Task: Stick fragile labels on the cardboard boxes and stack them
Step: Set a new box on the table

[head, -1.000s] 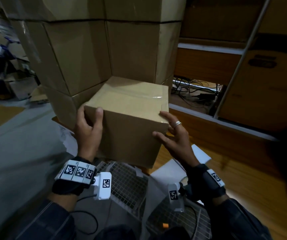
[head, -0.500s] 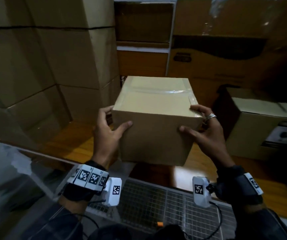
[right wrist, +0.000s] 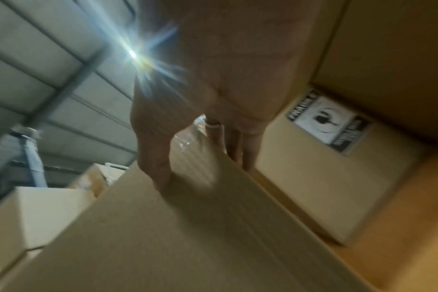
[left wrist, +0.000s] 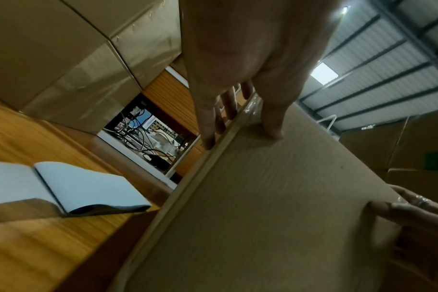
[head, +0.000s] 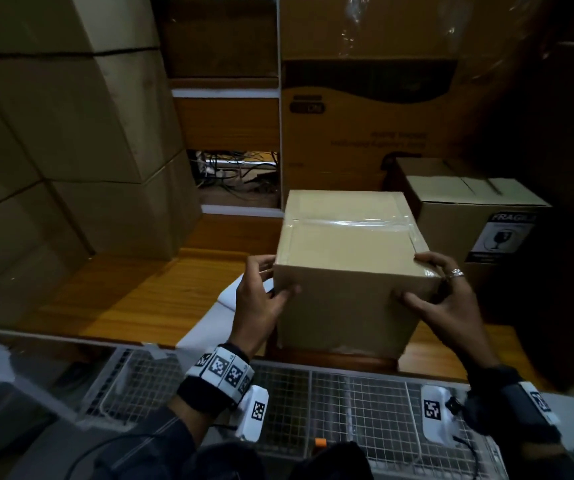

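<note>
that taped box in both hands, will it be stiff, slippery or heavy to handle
The taped box probably stays stiff: its faces look flat and square under the left hand and right hand. The glossy tape strip on top may be slick, the bare cardboard sides less so. Its weight cannot be told.

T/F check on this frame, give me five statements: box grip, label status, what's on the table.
1. Both hands hold the taped box, left hand and right hand on opposite sides. True.
2. The held box shows a fragile label on its front face. False: the faces in view are bare.
3. The box at right carries a fragile label. True.
4. The open notebook lies on top of the held box. False: it lies on the wooden table, left of the box.
5. Clear tape runs across the held box's top. True.
</note>
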Action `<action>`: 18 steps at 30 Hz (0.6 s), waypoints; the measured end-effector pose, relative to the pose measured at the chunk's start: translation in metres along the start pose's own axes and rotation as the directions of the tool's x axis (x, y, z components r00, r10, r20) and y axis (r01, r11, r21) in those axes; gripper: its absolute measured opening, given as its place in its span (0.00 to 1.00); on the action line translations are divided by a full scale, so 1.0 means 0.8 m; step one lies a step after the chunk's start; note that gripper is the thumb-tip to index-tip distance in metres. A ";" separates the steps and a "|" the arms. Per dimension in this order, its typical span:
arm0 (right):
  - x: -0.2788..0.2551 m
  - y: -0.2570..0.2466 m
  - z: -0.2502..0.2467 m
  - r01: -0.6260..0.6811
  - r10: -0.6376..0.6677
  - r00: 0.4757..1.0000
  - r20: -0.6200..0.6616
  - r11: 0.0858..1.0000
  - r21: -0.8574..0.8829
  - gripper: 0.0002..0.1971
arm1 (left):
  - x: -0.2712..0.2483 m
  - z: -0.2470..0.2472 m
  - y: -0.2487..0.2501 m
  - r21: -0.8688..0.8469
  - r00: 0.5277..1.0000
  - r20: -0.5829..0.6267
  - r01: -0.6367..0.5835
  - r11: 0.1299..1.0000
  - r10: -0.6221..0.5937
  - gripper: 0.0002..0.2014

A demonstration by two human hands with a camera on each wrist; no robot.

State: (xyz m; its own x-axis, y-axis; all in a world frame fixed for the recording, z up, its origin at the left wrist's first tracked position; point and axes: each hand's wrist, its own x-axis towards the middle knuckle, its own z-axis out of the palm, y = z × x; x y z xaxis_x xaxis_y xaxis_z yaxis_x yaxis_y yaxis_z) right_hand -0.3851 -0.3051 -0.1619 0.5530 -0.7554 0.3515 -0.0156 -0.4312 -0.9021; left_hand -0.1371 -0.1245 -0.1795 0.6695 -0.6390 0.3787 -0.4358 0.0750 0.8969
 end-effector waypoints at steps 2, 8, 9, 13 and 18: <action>-0.002 0.004 -0.001 -0.003 0.003 1.000 -0.010 1.000 -0.014 0.34 | 0.000 0.002 -0.008 0.005 1.000 0.009 -0.021 1.000 0.021 0.30; -0.007 0.000 -0.001 -0.012 0.009 1.000 -0.021 0.992 -0.123 0.48 | -0.002 -0.011 -0.024 0.036 0.998 0.045 -0.038 0.999 0.036 0.31; -0.010 -0.001 0.000 -0.007 -0.003 0.998 -0.068 0.989 -0.147 0.53 | -0.006 -0.018 -0.031 0.058 0.999 0.036 -0.037 0.998 0.035 0.31; -0.028 -0.026 0.013 0.177 -0.241 0.941 -0.237 0.949 -0.262 0.42 | -0.022 -0.066 -0.081 0.235 0.999 0.015 -0.037 0.971 0.034 0.24; -0.044 -0.083 0.063 0.480 -0.564 0.821 -0.086 0.765 -0.429 0.22 | -0.021 -0.120 -0.165 0.476 0.968 0.244 -0.072 0.876 -0.053 0.23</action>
State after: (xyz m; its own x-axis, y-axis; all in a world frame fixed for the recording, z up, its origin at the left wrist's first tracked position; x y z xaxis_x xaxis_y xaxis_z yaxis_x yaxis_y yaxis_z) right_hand -0.3614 -0.2250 -0.1270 0.3911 -0.4199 0.8190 -0.1037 -0.9043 -0.4141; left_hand -0.0331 -0.0497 -0.2823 0.5245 -0.8097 0.2632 -0.7167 -0.2529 0.6499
